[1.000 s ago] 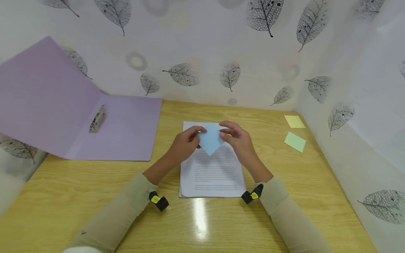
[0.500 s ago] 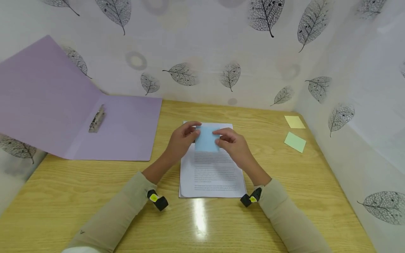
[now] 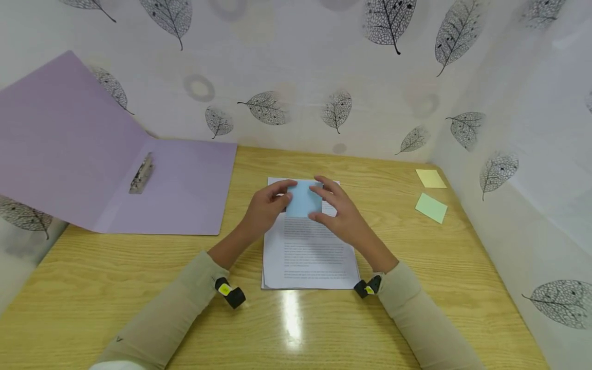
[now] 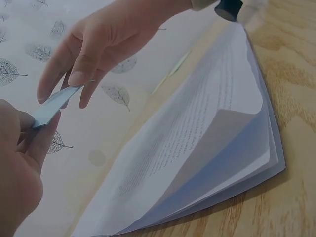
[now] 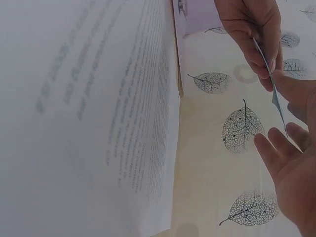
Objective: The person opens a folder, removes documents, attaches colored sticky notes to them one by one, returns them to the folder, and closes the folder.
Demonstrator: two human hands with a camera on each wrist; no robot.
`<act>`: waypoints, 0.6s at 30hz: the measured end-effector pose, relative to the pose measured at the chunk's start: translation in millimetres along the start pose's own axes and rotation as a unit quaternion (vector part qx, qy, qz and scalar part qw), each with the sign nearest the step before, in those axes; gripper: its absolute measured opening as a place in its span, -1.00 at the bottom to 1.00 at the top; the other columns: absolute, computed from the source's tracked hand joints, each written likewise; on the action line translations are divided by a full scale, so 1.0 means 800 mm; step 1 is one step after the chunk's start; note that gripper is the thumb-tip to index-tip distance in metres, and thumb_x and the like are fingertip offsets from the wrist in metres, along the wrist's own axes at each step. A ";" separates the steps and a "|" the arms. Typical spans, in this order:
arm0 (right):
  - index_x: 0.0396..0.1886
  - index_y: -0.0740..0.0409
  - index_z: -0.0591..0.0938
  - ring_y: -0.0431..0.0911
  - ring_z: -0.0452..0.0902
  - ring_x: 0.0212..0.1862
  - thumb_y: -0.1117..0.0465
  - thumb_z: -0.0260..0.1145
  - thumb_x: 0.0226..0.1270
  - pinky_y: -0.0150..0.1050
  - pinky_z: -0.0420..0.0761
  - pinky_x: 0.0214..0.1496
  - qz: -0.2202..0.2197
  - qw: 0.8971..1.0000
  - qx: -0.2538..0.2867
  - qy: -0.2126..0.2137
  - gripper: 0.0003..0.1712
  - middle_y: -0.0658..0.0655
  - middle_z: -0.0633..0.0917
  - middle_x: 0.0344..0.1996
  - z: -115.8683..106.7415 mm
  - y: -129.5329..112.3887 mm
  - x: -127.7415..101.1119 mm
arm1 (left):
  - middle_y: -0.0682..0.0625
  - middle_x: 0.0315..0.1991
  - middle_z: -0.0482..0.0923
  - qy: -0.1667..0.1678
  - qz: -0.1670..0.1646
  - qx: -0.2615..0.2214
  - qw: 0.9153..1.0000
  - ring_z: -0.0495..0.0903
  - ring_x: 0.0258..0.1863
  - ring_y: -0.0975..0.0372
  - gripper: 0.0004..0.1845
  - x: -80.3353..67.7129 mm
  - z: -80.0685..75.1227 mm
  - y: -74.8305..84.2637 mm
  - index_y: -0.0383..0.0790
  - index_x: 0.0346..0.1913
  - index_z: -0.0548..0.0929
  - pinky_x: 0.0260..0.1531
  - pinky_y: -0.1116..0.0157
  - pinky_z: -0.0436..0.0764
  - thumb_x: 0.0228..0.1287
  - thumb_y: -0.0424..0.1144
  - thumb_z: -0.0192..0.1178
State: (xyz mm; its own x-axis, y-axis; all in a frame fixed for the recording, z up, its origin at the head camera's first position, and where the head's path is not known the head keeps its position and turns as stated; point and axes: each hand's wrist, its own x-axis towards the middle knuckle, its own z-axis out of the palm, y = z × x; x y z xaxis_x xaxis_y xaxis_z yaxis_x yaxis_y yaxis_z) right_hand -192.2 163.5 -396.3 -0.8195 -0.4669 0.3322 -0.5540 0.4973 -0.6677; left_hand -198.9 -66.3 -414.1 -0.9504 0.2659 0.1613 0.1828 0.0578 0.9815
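Observation:
A small blue sticky note hovers over the top of a printed paper stack that lies on the wooden table. My left hand pinches the note's left edge between thumb and fingers. My right hand lies against the note's right side with its fingers straight and spread. In the left wrist view the blue note shows edge-on, with the right hand touching its far end. The right wrist view shows the note as a thin edge between both hands.
An open purple folder with a metal clip lies at the left, its cover leaning against the leaf-patterned wall. A yellow note and a green note lie near the right wall.
The blue note turned from a diamond to a square and moved toward the top of the printed sheets. My right fingers straightened over it.

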 end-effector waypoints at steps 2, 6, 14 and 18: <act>0.43 0.17 0.46 0.11 0.21 0.50 0.22 0.49 0.26 0.09 0.52 0.34 0.001 1.000 -0.024 -0.019 -0.26 0.14 0.22 0.55 0.000 0.000 0.000 | -0.15 0.10 0.56 -0.004 0.000 0.001 1.000 0.68 0.05 0.08 -0.62 0.000 0.000 0.000 -0.15 0.34 0.55 0.00 0.25 0.71 0.55 -0.24 0.09; 0.43 0.17 0.46 0.12 0.17 0.52 0.19 0.50 0.25 0.09 0.51 0.34 -0.007 0.998 -0.046 -0.030 -0.24 0.16 0.22 0.54 0.000 0.000 0.000 | -0.17 0.12 0.55 -0.008 -0.005 -0.006 1.000 0.67 0.06 0.08 -0.62 0.000 0.000 0.001 -0.16 0.35 0.53 0.00 0.25 0.71 0.56 -0.25 0.08; 0.34 0.15 0.56 0.09 0.28 0.46 0.18 0.46 0.31 0.07 0.52 0.33 -0.017 0.999 -0.023 -0.022 -0.39 0.13 0.25 0.54 0.000 0.005 -0.003 | -0.14 0.15 0.55 -0.012 -0.014 -0.019 1.000 0.65 0.05 0.11 -0.62 -0.001 0.001 0.005 -0.14 0.35 0.53 -0.04 0.29 0.71 0.57 -0.23 0.05; 0.17 0.17 0.68 0.08 0.39 0.37 0.22 0.38 0.39 0.07 0.53 0.28 -0.027 1.000 -0.008 0.005 -0.63 0.13 0.35 0.48 0.000 0.005 -0.003 | -0.07 0.22 0.55 -0.011 -0.025 -0.016 1.000 0.64 0.05 0.13 -0.63 0.000 0.001 0.002 -0.07 0.35 0.54 -0.03 0.29 0.71 0.60 -0.18 0.01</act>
State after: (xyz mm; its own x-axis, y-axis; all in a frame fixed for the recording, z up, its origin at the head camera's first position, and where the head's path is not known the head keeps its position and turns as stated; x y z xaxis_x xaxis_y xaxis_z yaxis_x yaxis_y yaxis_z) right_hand -192.6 167.1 -399.7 -0.7897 -0.4863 0.3741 -0.5998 0.4839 -0.6372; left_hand -198.1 -65.6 -412.8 -0.9525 0.2838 0.1105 0.1270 0.0403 0.9911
